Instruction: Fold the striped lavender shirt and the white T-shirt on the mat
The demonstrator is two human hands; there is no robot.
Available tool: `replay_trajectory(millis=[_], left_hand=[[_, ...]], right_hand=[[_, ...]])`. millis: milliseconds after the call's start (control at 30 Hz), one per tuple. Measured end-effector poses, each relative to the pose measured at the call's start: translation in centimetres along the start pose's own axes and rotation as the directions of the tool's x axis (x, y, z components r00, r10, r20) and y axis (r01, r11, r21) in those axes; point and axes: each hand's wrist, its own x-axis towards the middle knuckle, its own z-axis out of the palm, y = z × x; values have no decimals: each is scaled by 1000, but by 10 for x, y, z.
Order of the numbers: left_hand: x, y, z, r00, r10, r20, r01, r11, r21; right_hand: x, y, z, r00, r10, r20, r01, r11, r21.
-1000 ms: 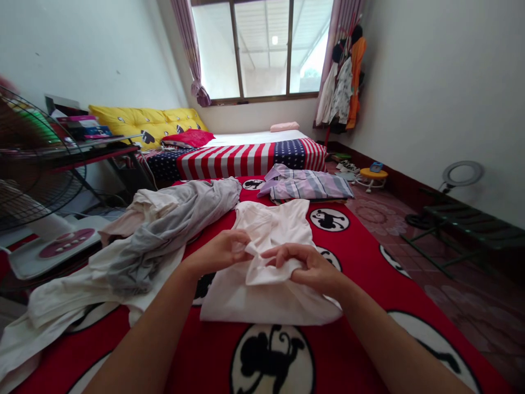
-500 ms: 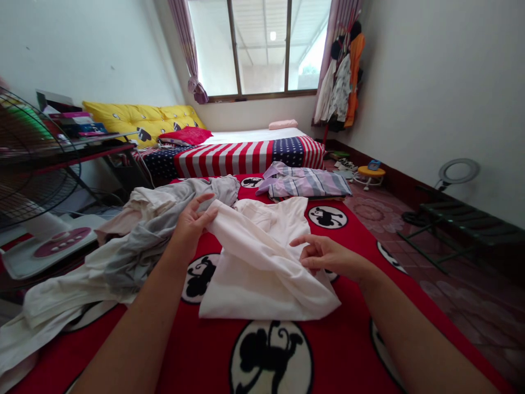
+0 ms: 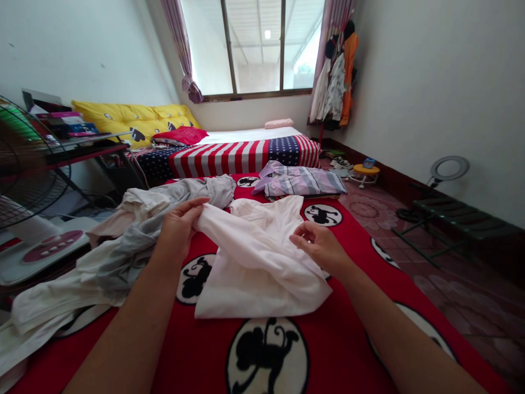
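A white shirt (image 3: 262, 268) lies partly folded on a red blanket (image 3: 197, 355) with black monkey figures in pale circles. My left hand (image 3: 180, 227) pinches the shirt's left edge and holds it raised, so the cloth slants down to the right. Over the shirt's right side is my right hand (image 3: 322, 246), its fingers curled and thumb and forefinger apart, with no cloth visible between them. Whether its fingertips touch the shirt I cannot tell.
Rumpled white and grey clothes (image 3: 135, 230) are heaped at left, beside a fan (image 3: 36, 164). Folded plaid shirts (image 3: 301, 179) lie beyond the white one. A bed (image 3: 229, 158) stands behind; a dark green folding stool (image 3: 459, 219) and yellow stool (image 3: 365, 171) stand at right.
My left hand has drawn the shirt's edge slightly left. My right hand has lifted a little, its fingers curling more. The view has shifted slightly.
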Motion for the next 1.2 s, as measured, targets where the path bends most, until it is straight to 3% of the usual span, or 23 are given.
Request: replay_trajectory(millis=[100, 167, 267, 367, 533, 667, 800, 933, 1000, 1067, 1133, 1200], left_hand=[[-1, 6, 2, 999, 0, 42, 3, 999, -54], [-3, 9, 3, 996, 2, 92, 5, 997, -74], [-6, 13, 2, 985, 3, 172, 8, 998, -67], [-6, 16, -3, 969, 14, 247, -5, 999, -37], [1, 12, -14, 955, 40, 293, -59, 997, 55], [4, 8, -13, 948, 200, 246, -235, 964, 120], [-5, 9, 1, 904, 339, 261, -390, 903, 180], [-13, 10, 28, 867, 348, 358, -451, 852, 265], [-9, 12, 46, 831, 375, 411, -503, 822, 267], [3, 12, 63, 786, 422, 451, -563, 790, 242], [20, 7, 72, 778, 437, 450, -587, 762, 273], [38, -4, 72, 840, 360, 405, -524, 731, 437]], right_hand=[[-11, -24, -8, 970, -11, 241, 55, 983, -178], [-19, -37, -13, 946, -57, 320, 148, 952, -267], [-25, -46, -17, 886, -170, 430, 262, 951, -163], [-25, -46, -21, 820, -165, 549, 220, 975, -36], [-23, -43, -22, 847, -31, 531, 142, 975, -171], [-23, -44, -6, 880, -29, 474, 111, 983, -147], [-29, -45, 23, 951, -122, 284, 149, 986, -76], [-32, -48, 37, 950, -188, 248, 179, 982, 58], [-27, -46, 33, 974, -110, 200, 61, 970, 236], [-19, -36, 24, 992, 88, 95, -123, 874, 470], [-9, -19, 13, 938, 343, 44, -298, 740, 603], [0, 2, 3, 852, 520, 62, -456, 680, 573]])
